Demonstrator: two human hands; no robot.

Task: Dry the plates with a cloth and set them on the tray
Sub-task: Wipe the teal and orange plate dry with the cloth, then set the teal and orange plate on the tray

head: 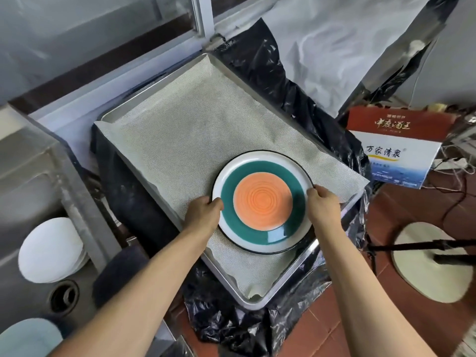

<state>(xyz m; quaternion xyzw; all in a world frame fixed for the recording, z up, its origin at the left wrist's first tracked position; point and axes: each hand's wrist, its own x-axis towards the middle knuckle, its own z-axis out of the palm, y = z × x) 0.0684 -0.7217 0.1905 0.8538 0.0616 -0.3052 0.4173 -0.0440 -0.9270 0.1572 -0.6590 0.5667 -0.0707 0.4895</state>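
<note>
Btwn hands [262, 212], plate [262, 200] on tray [304, 264]

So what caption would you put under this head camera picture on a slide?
Both hands, left and right, hold a colourful plate by its rim on the cloth-lined tray.

Dishwashing corner of a kitchen: steel sink [38, 181] holding stacked white plates [51, 249], lined metal tray [278, 287] on black plastic sheeting [231, 328], red-tiled floor [322, 325], drinks cartons [396, 153].
</note>
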